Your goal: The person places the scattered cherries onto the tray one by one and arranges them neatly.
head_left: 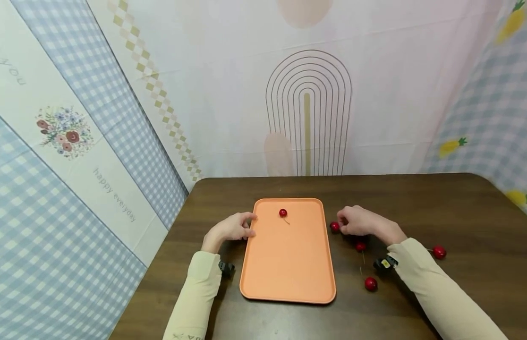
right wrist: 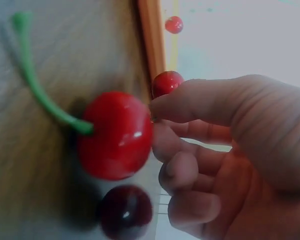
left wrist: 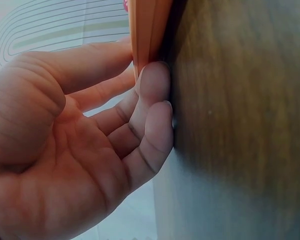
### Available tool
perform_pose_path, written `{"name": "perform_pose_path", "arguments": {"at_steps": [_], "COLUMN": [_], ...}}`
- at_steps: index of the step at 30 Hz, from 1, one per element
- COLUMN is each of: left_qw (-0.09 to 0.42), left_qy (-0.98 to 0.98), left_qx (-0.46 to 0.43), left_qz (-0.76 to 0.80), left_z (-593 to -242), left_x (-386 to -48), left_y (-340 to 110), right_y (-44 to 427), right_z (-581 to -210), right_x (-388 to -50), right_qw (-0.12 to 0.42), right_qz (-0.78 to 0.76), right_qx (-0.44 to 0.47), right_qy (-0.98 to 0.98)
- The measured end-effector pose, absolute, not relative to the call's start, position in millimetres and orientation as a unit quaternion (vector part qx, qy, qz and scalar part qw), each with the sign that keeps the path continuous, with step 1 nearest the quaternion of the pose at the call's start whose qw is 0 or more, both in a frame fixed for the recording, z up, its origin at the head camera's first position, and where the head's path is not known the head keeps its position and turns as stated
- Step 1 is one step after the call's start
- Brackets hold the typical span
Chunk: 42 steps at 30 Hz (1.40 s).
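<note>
An orange tray [head_left: 289,255] lies on the table, with one red cherry [head_left: 283,213] near its far end. At its left edge, my left hand [head_left: 232,227] grips the rim; the left wrist view has the thumb and fingers of that hand [left wrist: 75,145] around the tray's edge [left wrist: 149,35]. Just right of the tray, my right hand [head_left: 359,221] has thumb and index fingertips together at a cherry [head_left: 334,227]. In the right wrist view, this cherry [right wrist: 166,83] shows beyond the thumb of the hand [right wrist: 230,150], apparently pinched by its stem, which is mostly hidden.
Nearer the body, two cherries [head_left: 360,246] [head_left: 371,284] lie below the right hand, and another cherry [head_left: 439,252] is right of the forearm. A green-stemmed cherry [right wrist: 115,135] looms close in the right wrist view. Patterned cloth [head_left: 229,94] hangs behind the table [head_left: 416,198].
</note>
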<state>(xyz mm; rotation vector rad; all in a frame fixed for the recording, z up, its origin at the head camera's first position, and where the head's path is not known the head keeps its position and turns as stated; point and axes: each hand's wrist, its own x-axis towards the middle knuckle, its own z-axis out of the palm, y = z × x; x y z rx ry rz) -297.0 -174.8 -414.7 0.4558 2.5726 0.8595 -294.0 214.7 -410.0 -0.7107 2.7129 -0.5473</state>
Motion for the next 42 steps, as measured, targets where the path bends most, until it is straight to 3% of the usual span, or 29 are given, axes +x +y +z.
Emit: {"name": "perform_pose_path", "arguments": {"at_steps": [12, 23, 31, 42], "left_qw": [0.192, 0.186, 0.189, 0.185], "left_qy": [0.919, 0.918, 0.916, 0.92], "left_qx": [0.157, 0.16, 0.162, 0.158], "left_qz": [0.308, 0.31, 0.313, 0.308], "left_z": [-416, -418, -418, -419], "left_x": [-295, -297, -298, -296], "left_y": [-176, -175, -173, -176], "right_y": [193, 161, 136, 115], "right_z": [-398, -393, -401, -411], "right_x": [-305, -319, -325, -332], "right_qw": [0.1, 0.113, 0.08, 0.104], "right_qz": [-0.212, -0.237, -0.196, -0.155], "right_qx": [-0.269, -0.245, -0.254, -0.216], "right_qy": [0.934, 0.933, 0.944, 0.958]}}
